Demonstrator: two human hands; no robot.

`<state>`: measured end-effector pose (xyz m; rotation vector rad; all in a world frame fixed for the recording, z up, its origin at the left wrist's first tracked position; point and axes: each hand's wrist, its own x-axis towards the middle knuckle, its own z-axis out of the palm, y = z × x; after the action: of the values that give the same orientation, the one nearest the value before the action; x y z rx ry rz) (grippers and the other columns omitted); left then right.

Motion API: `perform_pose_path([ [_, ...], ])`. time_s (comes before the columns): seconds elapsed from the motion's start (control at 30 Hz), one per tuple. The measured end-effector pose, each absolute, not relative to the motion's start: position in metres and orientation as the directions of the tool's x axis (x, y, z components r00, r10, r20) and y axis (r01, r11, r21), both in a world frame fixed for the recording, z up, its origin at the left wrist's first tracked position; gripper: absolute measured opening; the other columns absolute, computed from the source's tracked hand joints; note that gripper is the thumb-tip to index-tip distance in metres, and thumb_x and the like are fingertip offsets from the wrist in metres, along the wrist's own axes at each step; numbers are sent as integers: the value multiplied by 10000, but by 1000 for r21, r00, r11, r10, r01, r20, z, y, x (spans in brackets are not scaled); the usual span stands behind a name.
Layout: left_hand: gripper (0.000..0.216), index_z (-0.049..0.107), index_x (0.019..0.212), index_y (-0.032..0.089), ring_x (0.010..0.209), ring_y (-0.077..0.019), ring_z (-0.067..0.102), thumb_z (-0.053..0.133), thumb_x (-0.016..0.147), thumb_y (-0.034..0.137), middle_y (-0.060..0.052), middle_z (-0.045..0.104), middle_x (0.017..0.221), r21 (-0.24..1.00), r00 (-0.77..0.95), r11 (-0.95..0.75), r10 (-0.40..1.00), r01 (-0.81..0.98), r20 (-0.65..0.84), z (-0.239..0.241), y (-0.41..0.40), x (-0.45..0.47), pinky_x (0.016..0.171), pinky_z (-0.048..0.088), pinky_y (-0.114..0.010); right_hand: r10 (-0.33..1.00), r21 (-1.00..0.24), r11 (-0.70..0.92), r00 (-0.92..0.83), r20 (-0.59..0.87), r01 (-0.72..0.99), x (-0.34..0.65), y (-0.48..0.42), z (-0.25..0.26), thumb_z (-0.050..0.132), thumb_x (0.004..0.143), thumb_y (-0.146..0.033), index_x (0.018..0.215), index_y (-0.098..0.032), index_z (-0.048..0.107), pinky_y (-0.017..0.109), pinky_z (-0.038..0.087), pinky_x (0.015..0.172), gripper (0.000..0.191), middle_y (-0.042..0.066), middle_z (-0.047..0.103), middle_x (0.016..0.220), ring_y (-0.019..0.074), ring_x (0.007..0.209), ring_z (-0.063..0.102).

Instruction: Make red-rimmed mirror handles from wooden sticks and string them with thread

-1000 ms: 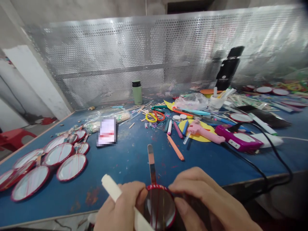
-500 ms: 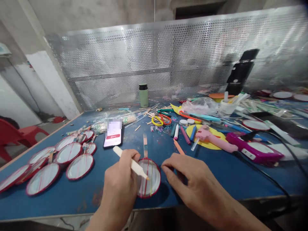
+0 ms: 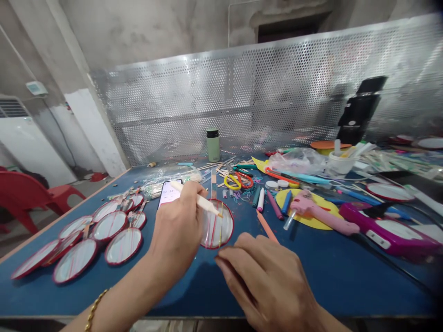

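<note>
Left hand (image 3: 178, 230) closed around a white stick (image 3: 196, 199), held pen-fashion, tip over the round red-rimmed disc (image 3: 218, 227). Disc lies on the blue table (image 3: 346, 276), just right of the left hand, partly hidden by its fingers; a flat wooden stick (image 3: 213, 180) runs from its far edge away from the person. Gold bracelet (image 3: 92, 308) on the left wrist.

Far left of the table: a group of finished discs (image 3: 100, 235), same red rim, lying flat and close together. Phone (image 3: 167, 193) beyond the left hand, screen lit, partly covered by it.

Right hand (image 3: 266, 276) near the disc's near-right edge, fingers loosely extended and pointing toward it, holding nothing; cannot tell whether the fingertips touch the rim.

Behind the disc: green bottle (image 3: 213, 145) upright by the perforated metal screen (image 3: 277, 92). Right of centre: scissors (image 3: 237, 180), loose markers (image 3: 273, 203), an orange one (image 3: 267, 226) just beyond the right hand. Further right: pink glue gun (image 3: 321, 216) on a yellow sheet, purple tool (image 3: 391, 229) with cable, white cup (image 3: 341, 161) of sticks.
</note>
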<state>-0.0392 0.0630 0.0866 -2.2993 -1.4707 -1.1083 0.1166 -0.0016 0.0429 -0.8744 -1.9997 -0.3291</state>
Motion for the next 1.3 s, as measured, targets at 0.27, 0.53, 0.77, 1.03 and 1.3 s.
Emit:
perform_pose_path([
  [0.27, 145, 501, 901, 227, 505, -164, 578, 375, 862, 166, 38, 606, 603, 262, 314, -550, 737, 793, 599, 72, 67, -37, 486, 327, -240, 434, 58, 706, -495, 753, 706, 121, 11, 43, 437, 952, -143, 897, -187, 669, 315, 224, 546, 243, 3, 584, 674, 142, 556, 421],
  [0.53, 128, 485, 877, 233, 461, -125, 522, 359, 889, 208, 71, 537, 562, 346, 344, -581, 763, 737, 548, 69, 69, -38, 475, 328, -209, 452, 67, 752, -587, 672, 655, 116, 9, 51, 385, 905, -59, 798, -177, 647, 323, 264, 544, 306, 14, 619, 726, 130, 594, 481],
  [0.77, 138, 480, 851, 235, 474, -135, 477, 351, 897, 244, 63, 504, 559, 385, 355, -540, 817, 749, 455, 70, 66, -37, 477, 302, -227, 465, 128, 741, -642, 610, 659, 113, 5, 56, 442, 831, -35, 767, -182, 615, 319, 289, 525, 236, 14, 603, 728, 144, 568, 466],
  [1.03, 106, 490, 868, 230, 502, -122, 430, 391, 905, 238, 73, 480, 586, 458, 354, -531, 837, 713, 418, 68, 66, -36, 498, 292, -227, 421, 155, 742, -633, 649, 652, 108, 8, 51, 379, 827, -4, 700, -186, 575, 325, 305, 503, 296, 20, 578, 678, 149, 536, 472],
  [1.3, 151, 474, 837, 225, 504, -121, 435, 344, 905, 191, 71, 471, 588, 453, 370, -559, 818, 695, 441, 70, 65, -37, 504, 301, -227, 323, 191, 709, -553, 768, 679, 101, 17, 32, 358, 874, -50, 633, -195, 511, 334, 276, 516, 320, 0, 476, 590, 137, 496, 368],
])
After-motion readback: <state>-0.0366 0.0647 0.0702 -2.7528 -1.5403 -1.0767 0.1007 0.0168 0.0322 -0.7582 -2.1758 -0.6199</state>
